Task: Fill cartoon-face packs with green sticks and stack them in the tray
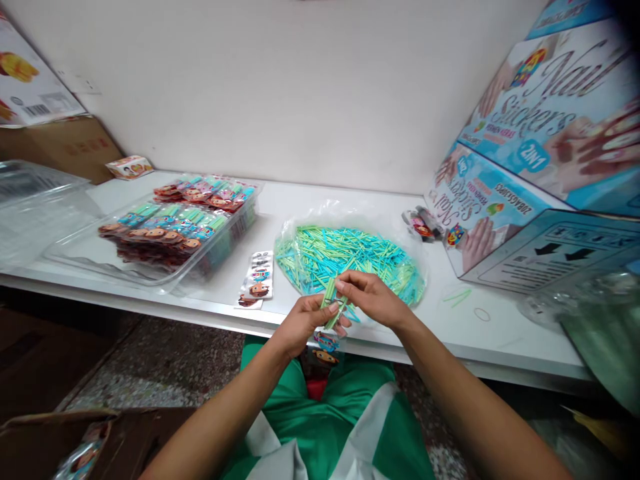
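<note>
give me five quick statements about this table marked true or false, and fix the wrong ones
1. The left hand holds a bunch of green sticks. True.
2. The right hand is over at the clear tray. False: its fingers are at the bunch of green sticks.
3. The loose pile has sticks of one color only. False: it mixes green and blue ones.
4. The clear tray, with packets stacked in it, stands to the left of the loose pile. True.
5. The Nail Stickers boxes stand at the left, behind the clear tray. False: they are at the right, past the loose pile.
</note>
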Tool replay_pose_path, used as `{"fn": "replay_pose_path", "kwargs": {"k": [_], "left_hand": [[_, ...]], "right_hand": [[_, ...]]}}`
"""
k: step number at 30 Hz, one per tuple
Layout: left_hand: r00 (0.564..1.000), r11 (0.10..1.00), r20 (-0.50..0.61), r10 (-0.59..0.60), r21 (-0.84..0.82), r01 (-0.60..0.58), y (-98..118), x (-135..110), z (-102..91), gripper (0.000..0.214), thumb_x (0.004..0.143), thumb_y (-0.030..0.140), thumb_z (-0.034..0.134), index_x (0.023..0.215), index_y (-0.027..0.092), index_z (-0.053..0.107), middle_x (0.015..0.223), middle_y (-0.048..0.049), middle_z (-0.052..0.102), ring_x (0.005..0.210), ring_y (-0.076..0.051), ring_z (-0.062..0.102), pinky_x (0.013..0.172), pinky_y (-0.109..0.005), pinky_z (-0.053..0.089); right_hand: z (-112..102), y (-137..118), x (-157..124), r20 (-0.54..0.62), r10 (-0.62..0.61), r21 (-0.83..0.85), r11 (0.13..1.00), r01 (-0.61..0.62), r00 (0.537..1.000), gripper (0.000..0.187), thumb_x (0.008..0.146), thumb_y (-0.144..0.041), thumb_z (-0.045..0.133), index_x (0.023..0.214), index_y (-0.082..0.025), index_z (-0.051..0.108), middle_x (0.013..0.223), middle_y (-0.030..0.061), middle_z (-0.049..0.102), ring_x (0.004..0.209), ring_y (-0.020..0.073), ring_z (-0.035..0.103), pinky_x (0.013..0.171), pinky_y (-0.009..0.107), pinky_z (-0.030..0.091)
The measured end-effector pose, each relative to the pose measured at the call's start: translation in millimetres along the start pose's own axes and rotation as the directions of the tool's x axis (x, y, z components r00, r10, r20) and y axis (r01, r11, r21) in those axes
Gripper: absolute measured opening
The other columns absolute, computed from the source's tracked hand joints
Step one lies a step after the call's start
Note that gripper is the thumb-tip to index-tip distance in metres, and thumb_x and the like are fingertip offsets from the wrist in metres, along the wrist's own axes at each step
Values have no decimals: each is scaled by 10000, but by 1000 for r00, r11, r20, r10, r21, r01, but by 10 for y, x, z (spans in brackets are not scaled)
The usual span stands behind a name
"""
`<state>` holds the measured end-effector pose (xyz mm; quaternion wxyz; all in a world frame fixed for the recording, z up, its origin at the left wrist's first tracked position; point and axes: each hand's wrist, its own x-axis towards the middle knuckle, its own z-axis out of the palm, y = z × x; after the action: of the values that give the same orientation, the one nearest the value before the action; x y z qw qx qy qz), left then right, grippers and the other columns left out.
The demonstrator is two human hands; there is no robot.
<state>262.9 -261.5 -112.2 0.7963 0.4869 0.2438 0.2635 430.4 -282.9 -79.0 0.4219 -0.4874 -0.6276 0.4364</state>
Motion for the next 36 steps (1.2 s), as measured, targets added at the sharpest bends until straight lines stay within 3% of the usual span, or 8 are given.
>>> {"fn": "replay_pose_path", "kwargs": {"k": [6,10,15,20,29,32,36], "left_hand": [[1000,1000,13,-9,-9,9,-5,-8,-3,314,779,355,615,966,104,622,768,-98,693,605,-159,634,600,-257,470],[1000,1000,-27,-4,-16,4,-12,0,-18,298,782,349,613,952,105,620,762,-90,693,602,-148,629,603,-245,459],[1000,1000,-14,-1,-23,1,-21,3,-18,271,778,346,618,890,98,610,754,-100,690,602,-164,632,613,-265,459],[1000,1000,9,1,-21,0,-35,-12,-19,253,794,338,600,871,98,614,762,-100,688,602,-160,633,615,-264,461],[1000,999,-21,0,33,1,-17,-18,-14,319,784,359,609,978,107,622,778,-101,690,611,-156,625,587,-256,467],[1000,1000,-14,2,21,-2,-30,-11,-23,323,790,356,602,992,105,628,768,-100,688,613,-156,626,602,-258,463],[1000,1000,15,-15,-16,15,-60,-10,-38,328,798,354,593,1007,103,625,765,-102,685,605,-157,627,610,-260,458]], "right_hand": [[-18,24,-5,-74,37,-63,997,-42,997,211,829,-291,479,706,-163,593,651,-9,563,584,99,495,563,229,407],[-19,19,-35,-125,68,-150,985,-87,990,155,799,-214,475,789,-170,624,648,-12,578,612,115,529,588,241,420],[16,-4,-31,-112,15,-125,992,-29,994,212,810,-300,528,938,-177,644,824,19,644,759,142,574,700,270,443],[29,5,-5,-63,-14,-22,1000,12,998,182,813,-315,536,839,-167,638,763,7,627,718,130,568,667,256,440],[14,41,-31,-102,31,-176,983,-49,994,80,767,-168,480,787,-180,556,740,-10,561,694,119,517,659,256,409],[24,57,-52,-112,33,-155,987,-50,993,120,774,-187,487,881,-190,540,765,-13,545,682,114,509,635,249,409],[48,12,-82,-105,17,-168,985,-35,994,318,791,-182,481,1105,-228,497,778,-29,526,611,93,477,573,232,387]]}}
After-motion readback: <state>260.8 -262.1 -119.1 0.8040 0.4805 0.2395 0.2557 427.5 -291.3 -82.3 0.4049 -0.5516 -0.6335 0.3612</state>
